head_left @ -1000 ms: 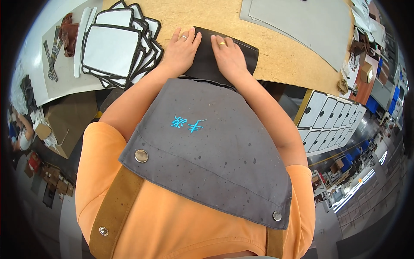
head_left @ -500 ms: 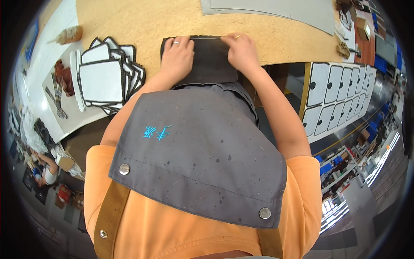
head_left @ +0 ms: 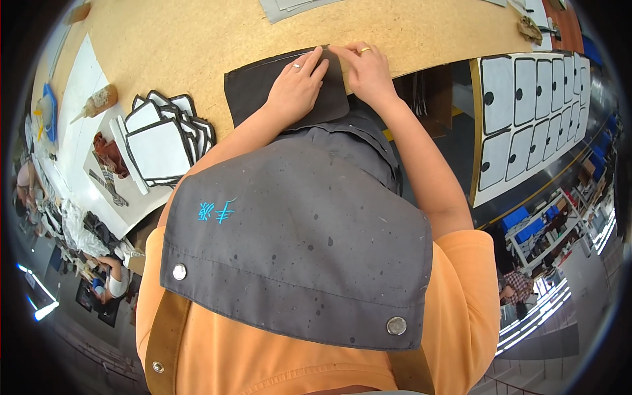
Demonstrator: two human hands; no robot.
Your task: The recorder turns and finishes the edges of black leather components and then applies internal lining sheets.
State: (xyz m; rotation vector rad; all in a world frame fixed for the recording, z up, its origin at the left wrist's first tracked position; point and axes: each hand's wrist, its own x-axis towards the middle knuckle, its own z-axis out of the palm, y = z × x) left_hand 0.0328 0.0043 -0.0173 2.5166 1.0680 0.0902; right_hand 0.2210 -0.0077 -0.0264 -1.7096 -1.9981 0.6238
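A black rectangular sheet [head_left: 253,87], leather-like or cloth, lies at the near edge of the tabletop, with a pale line along its far edge. My left hand [head_left: 299,87] rests flat on its right half, fingers stretched toward the far edge. At the sheet's far right corner is my right hand [head_left: 370,74], its index finger reaching onto the edge and the other fingers curled. The thumb's grip under the corner is partly hidden. The near side of the sheet meets my grey apron [head_left: 296,224].
Left of the sheet lies a fanned stack of white panels with black borders [head_left: 159,151]. Beyond it are a squeeze bottle [head_left: 99,101] and a reddish-brown cloth [head_left: 110,155]. Grey sheets [head_left: 289,8] lie at the far side. A board with rows of white panels [head_left: 498,161] stands at right.
My left hand has slid right across the sheet, from its far left part toward the right corner, and its fingers have straightened. My right hand stays by the right corner. The view has turned somewhat.
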